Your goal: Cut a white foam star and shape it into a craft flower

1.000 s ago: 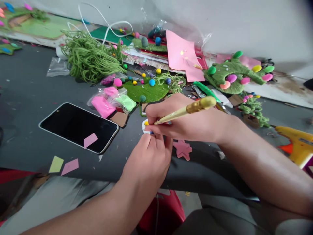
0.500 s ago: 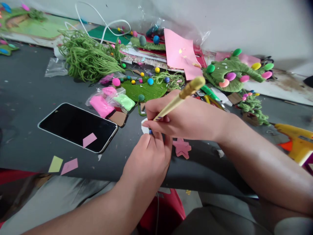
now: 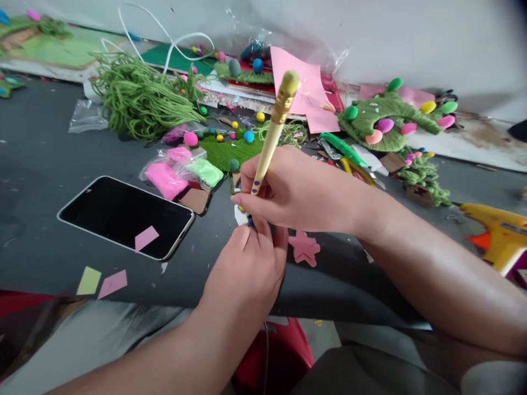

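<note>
My right hand (image 3: 284, 189) is closed around a pale yellow pencil (image 3: 269, 145) with a gold band and an eraser at its top. The pencil stands nearly upright, its lower tip hidden behind my fingers. Just below, my left hand (image 3: 247, 260) is closed with its fingertips curled under. What it grips is hidden. A small white piece (image 3: 240, 215) with dark and yellow spots shows at the fingertips of both hands. Right of my left hand, a pink paper star (image 3: 304, 248) lies on the dark table (image 3: 181, 280).
A phone (image 3: 123, 214) with a pink paper scrap on it lies to the left. Behind are bags of pink clay (image 3: 167, 178), green yarn (image 3: 144, 99), a green cutter (image 3: 343, 148) and a yarn-wrapped wreath (image 3: 382, 123). A yellow glue gun (image 3: 494, 230) sits at right.
The pencil has swung from a rightward slant to almost upright in my right hand. My left hand has barely moved. The whole view has shifted slightly.
</note>
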`<state>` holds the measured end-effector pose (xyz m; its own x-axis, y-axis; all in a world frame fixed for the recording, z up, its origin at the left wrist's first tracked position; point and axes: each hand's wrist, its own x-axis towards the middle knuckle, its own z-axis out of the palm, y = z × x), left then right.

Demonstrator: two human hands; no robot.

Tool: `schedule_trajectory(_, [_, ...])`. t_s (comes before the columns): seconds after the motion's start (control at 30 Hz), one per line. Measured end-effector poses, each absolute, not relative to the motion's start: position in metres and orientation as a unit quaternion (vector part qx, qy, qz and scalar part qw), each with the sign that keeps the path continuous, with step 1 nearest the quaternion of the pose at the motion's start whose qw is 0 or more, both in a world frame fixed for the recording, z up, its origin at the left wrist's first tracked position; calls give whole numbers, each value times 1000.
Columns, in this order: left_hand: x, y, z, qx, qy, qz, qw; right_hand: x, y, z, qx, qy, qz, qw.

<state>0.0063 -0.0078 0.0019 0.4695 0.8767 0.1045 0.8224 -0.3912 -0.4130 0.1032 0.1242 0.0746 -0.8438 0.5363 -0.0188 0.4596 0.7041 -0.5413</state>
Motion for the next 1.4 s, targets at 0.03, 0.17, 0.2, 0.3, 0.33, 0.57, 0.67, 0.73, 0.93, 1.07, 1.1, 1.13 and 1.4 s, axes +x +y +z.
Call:
schedule_trajectory(0.03, [7, -8, 2, -831, -511, 64, 209, 103, 124, 75, -268, -921, 274, 68])
schedule_trajectory(0.17, [7, -8, 2, -832, -508, 62, 212, 104, 124, 74, -274, -918, 279, 74])
schedule_trajectory(0.2, [8, -7, 2, -831, -509, 63, 214, 104, 125, 74, -273, -918, 279, 74])
schedule_trajectory(0.3, [8, -6, 4, -830, -509, 62, 220, 105, 125, 73, -262, -923, 274, 71])
schedule_trajectory(0.33, [7, -5, 5, -831, -508, 57, 221, 105, 125, 73, -261, -923, 274, 72])
schedule_trajectory(0.57, [5, -4, 3, -837, -507, 39, 205, 104, 126, 69, -272, -920, 271, 73])
schedule_trajectory(0.67, [7, -4, 3, -837, -508, 36, 199, 106, 125, 70, -267, -917, 280, 93])
schedule_trajectory(0.73, [7, -5, 6, -836, -517, 44, 180, 111, 126, 76, -272, -909, 288, 127])
schedule_trajectory(0.93, [-16, -14, 22, -799, -596, 37, 73, 139, 130, 96, -329, -832, 300, 331])
schedule_trajectory(1.07, [-44, -12, 28, -777, -623, 21, 89, 156, 123, 73, -366, -814, 341, 295])
schedule_trajectory(1.1, [-50, -10, 28, -774, -625, 12, 96, 157, 120, 62, -358, -829, 332, 272])
schedule_trajectory(1.13, [-55, -8, 28, -774, -626, 3, 98, 157, 117, 51, -342, -849, 317, 247])
schedule_trajectory(1.4, [-55, -22, 34, -785, -610, -40, 102, 140, 96, 11, -284, -922, 231, 124])
